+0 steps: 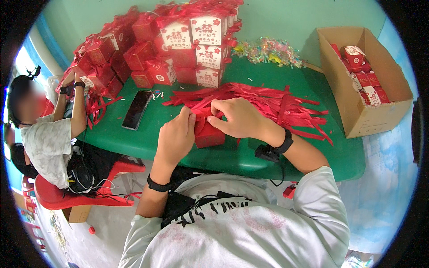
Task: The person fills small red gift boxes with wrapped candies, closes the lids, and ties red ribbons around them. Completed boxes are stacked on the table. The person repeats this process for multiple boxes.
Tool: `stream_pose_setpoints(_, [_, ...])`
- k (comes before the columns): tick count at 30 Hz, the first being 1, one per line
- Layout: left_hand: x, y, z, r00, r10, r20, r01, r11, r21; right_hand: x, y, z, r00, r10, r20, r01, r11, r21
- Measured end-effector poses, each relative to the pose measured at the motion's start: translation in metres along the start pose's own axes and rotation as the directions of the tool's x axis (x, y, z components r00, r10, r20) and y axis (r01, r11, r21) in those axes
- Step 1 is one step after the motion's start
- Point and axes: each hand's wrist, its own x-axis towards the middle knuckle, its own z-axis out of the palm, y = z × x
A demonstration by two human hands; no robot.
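Note:
A small red gift box (210,137) rests on the green table (241,156) in front of me. Above its top, a red ribbon (199,121) bends into a loop between my hands. My left hand (175,136) pinches the ribbon between thumb and fingers at the box's left side. From the right, my right hand (239,117) is closed in a pinch at the ribbon's other side; its fingertips partly hide what they grip. Just beyond the box lies a loose pile of red ribbons (268,105), spread toward the right.
Stacked red and white gift boxes (208,56) stand at the back left. A phone (137,110) lies left of my hands. Shiny paper shreds (272,51) sit at the back. An open cardboard carton (371,118) holding boxes is at right. A co-worker (49,129) sits at left.

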Motion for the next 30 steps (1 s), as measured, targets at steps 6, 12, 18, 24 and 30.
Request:
stream_pose_setpoints(6, [-0.001,-0.006,-0.009,0.989,-0.114,0.094,0.109,0.993,0.049,0.002,0.017,-0.003,0.996,-0.046,0.071,0.054,0.991,-0.122])
stream_pose_setpoints(12, [0.002,-0.011,-0.012,0.972,-0.235,0.011,0.235,0.971,-0.041,0.003,0.020,0.011,0.994,-0.112,-0.002,0.111,0.987,-0.119])
stream_pose_setpoints(18, [-0.002,-0.022,-0.018,0.945,-0.279,0.169,0.294,0.953,-0.070,0.004,0.018,0.010,0.992,-0.125,-0.003,0.124,0.988,-0.092])
stream_pose_setpoints(24, [0.005,-0.038,-0.047,0.856,-0.245,0.454,0.247,0.967,0.058,0.003,0.020,0.011,0.996,-0.090,-0.005,0.090,0.993,-0.072])
stream_pose_setpoints(30, [0.008,-0.033,-0.046,0.859,0.007,0.511,0.267,0.847,-0.460,0.004,0.020,0.014,0.998,-0.063,0.011,0.063,0.997,-0.050])
